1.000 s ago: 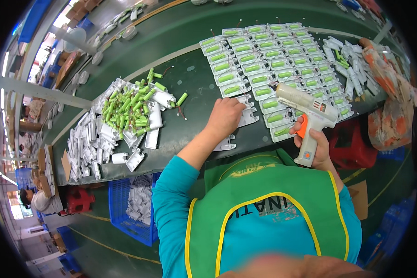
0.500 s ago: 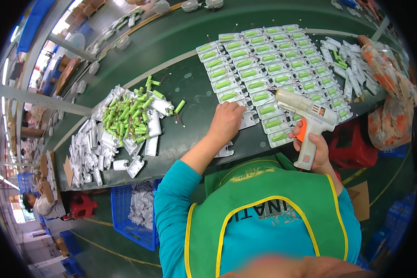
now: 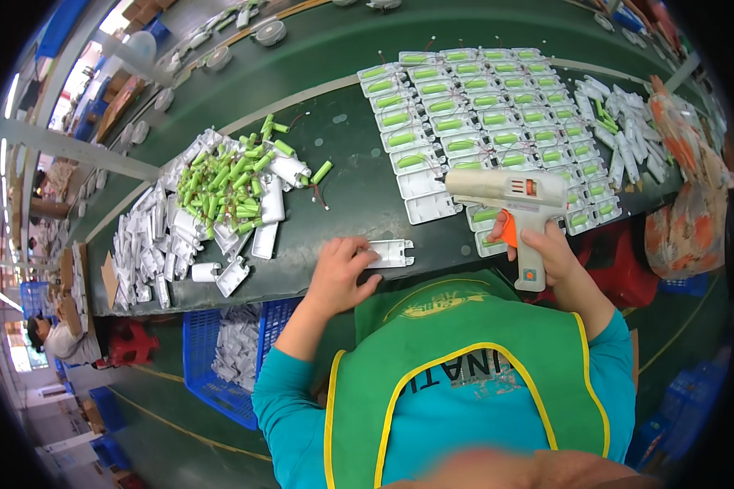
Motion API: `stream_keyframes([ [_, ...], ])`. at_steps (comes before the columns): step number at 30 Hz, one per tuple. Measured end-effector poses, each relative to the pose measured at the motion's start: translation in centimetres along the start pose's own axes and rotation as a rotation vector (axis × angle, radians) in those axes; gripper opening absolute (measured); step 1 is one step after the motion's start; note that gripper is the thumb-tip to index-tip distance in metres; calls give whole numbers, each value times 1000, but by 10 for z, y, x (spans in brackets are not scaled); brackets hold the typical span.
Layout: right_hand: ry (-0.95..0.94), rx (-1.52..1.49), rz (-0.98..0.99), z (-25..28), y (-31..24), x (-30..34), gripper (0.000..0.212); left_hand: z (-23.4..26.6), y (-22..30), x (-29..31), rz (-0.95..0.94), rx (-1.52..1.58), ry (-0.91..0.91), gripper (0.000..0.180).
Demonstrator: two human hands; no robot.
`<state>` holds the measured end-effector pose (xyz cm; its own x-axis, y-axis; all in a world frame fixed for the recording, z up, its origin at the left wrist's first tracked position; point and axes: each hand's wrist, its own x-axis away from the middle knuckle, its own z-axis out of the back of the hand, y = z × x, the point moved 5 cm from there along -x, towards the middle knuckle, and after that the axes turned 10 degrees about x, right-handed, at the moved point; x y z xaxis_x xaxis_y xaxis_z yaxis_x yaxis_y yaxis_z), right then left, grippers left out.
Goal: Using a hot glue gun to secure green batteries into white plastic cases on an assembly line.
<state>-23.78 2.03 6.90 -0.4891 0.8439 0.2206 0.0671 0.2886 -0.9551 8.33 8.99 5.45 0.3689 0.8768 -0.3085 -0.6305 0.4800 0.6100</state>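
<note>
My right hand (image 3: 553, 251) is closed around the handle of a white glue gun (image 3: 506, 194) with an orange trigger. Its nozzle points left, over the near-left part of the rows of casings. At the table's near edge, my left hand (image 3: 340, 273) has its fingers over the left end of a white plastic casing (image 3: 393, 253), the thumb spread apart below. Whether the fingers press on it I cannot tell. Rows of white casings (image 3: 453, 125) cover the table ahead, most with a green battery cell inside. Two nearby casings (image 3: 426, 196) in the left column hold no cell.
On the left lies a heap of green battery cells (image 3: 224, 191) with wires, amid white casings (image 3: 159, 244). More casings (image 3: 628, 122) lie far right beside a patterned cloth (image 3: 685, 204). A blue crate (image 3: 208, 383) and a red stool (image 3: 628, 265) stand below the table.
My left hand has moved left and nearer, from the rows to the loose casing by the near edge. The glue gun has swung so its nozzle points more directly left.
</note>
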Motion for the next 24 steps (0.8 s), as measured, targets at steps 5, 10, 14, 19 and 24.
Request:
stream_keyframes([
  [5,-61,181,-108,-8,1,-24,42,-27,9,0,-113,41,48,26],
  [10,-113,313,-124,-12,2,-39,41,-59,18,-25,-154,45,55,22],
  [14,-83,275,-141,-10,8,-46,35,-70,20,-44,-166,46,80,20],
  [19,-76,315,-146,-10,6,-51,36,-78,18,-50,-139,36,66,23],
  [24,-86,385,-157,-9,4,-54,38,-68,21,-52,-110,109,76,25],
])
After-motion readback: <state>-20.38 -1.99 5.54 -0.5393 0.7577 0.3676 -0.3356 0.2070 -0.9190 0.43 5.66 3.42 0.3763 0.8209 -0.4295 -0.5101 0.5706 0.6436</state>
